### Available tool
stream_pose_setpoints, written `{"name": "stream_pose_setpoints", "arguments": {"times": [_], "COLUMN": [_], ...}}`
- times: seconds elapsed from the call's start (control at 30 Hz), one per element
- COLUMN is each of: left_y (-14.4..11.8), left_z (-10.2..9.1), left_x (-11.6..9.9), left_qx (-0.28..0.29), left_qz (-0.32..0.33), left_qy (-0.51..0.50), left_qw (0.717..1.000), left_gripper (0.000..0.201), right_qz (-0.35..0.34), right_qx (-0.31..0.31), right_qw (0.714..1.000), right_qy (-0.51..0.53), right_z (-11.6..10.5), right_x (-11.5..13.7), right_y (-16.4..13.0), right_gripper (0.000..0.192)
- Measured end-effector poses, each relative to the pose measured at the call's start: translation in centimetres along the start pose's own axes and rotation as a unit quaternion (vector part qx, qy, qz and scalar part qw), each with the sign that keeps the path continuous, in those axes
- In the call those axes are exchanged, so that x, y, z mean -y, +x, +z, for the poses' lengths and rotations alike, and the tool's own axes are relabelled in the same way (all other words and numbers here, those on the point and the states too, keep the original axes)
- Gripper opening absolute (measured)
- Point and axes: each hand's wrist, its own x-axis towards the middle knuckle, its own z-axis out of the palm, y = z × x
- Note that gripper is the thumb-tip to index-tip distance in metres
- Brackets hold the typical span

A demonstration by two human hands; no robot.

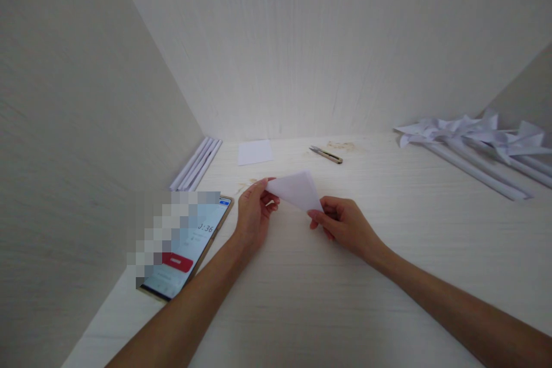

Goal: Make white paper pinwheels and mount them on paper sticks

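Observation:
Between my hands is a white sheet of paper (pixel 297 188) folded into a triangle, raised a little over the white table. One sharp corner of it is pinched by my left hand (pixel 255 207), thumb on top. My right hand (pixel 338 219) grips the lower right corner between thumb and fingers. Beyond the folded paper, a flat white square of paper (pixel 255 152) lies on the table. To its right rests a pair of thread snips (pixel 326 154) with dark blades and a tan handle.
A phone (pixel 190 247) with a lit screen, partly pixelated, lies left of my left forearm. Several rolled paper sticks (pixel 196 164) sit against the left wall. At the far right, several paper pinwheels (pixel 478 141) on paper sticks are piled. Walls (pixel 297 52) enclose the back and sides.

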Motion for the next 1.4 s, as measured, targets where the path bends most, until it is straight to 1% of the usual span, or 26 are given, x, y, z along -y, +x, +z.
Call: {"name": "stream_pose_setpoints", "arguments": {"times": [0.3, 0.6, 1.4], "left_y": [0.10, 0.14, 0.28], "left_z": [-0.40, -0.53, -0.69], "left_x": [0.10, 0.12, 0.06], "left_qx": [0.011, 0.030, 0.033], "left_qz": [-0.010, -0.005, -0.006], "left_qy": [-0.010, -0.022, -0.021], "left_qw": [1.000, 0.999, 0.999], "left_gripper": [0.020, 0.020, 0.021], "right_qz": [0.005, 0.005, 0.015], "right_qx": [0.009, 0.015, 0.016], "right_qw": [1.000, 1.000, 0.999], "right_qy": [0.008, 0.018, 0.027], "right_z": [-0.01, -0.07, -0.08], "right_x": [0.04, -0.34, -0.08], "right_y": [0.06, 0.21, 0.16], "right_gripper": [0.019, 0.020, 0.022]}}
